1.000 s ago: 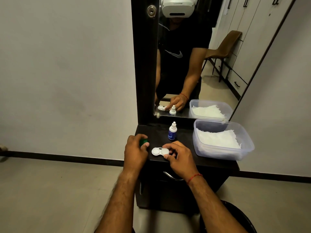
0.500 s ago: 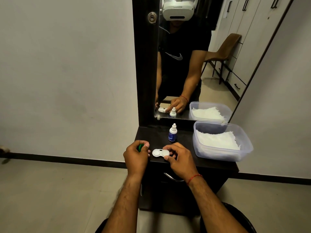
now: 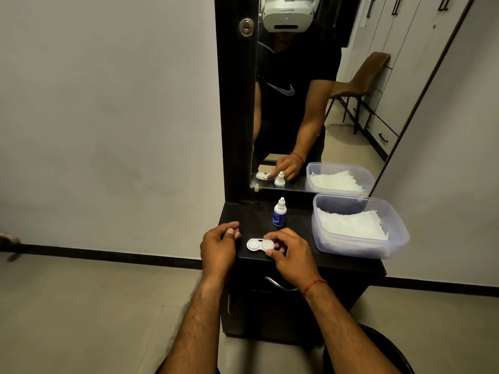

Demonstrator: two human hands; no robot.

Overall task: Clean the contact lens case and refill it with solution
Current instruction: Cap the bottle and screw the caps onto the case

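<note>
The white contact lens case lies on the dark cabinet top near its front edge. Its left well faces up without a lid. My right hand pinches the right end of the case between thumb and fingertips. My left hand rests left of the case with its fingers curled tight against the thumb. The green cap it held a moment ago is hidden inside the fingers. The small solution bottle, white with a blue label, stands upright behind the case, untouched.
A clear plastic tub with white tissue inside takes up the right side of the cabinet top. A mirror rises behind the bottle. A drawer handle sits below the front edge.
My left hand has closed round the green cap, which no longer shows, and shifted slightly toward the case. My right hand has kept its hold on the case's right end.
</note>
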